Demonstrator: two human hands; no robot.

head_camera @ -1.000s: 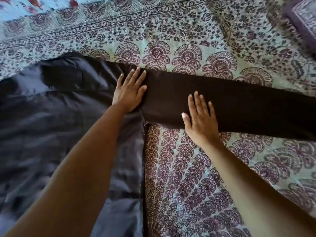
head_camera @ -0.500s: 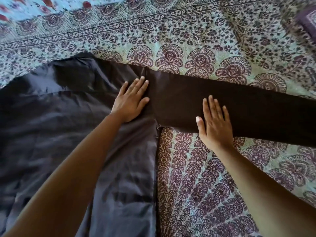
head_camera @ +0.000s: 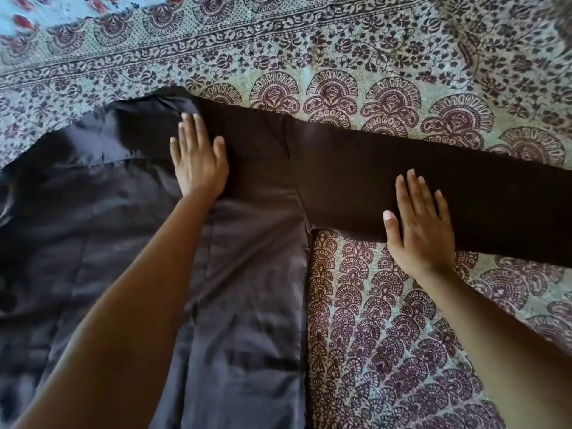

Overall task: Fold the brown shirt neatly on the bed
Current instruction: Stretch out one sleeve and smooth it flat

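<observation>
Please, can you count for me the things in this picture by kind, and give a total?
Hands: 2, the left hand and the right hand
Brown shirt: 1
Patterned bedspread: 1
Total: 4

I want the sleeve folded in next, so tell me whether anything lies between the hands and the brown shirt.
Nothing visible does. The left hand lies flat on the brown shirt near the shoulder, the right hand flat on its sleeve. Only the patterned bedspread lies around it.
</observation>
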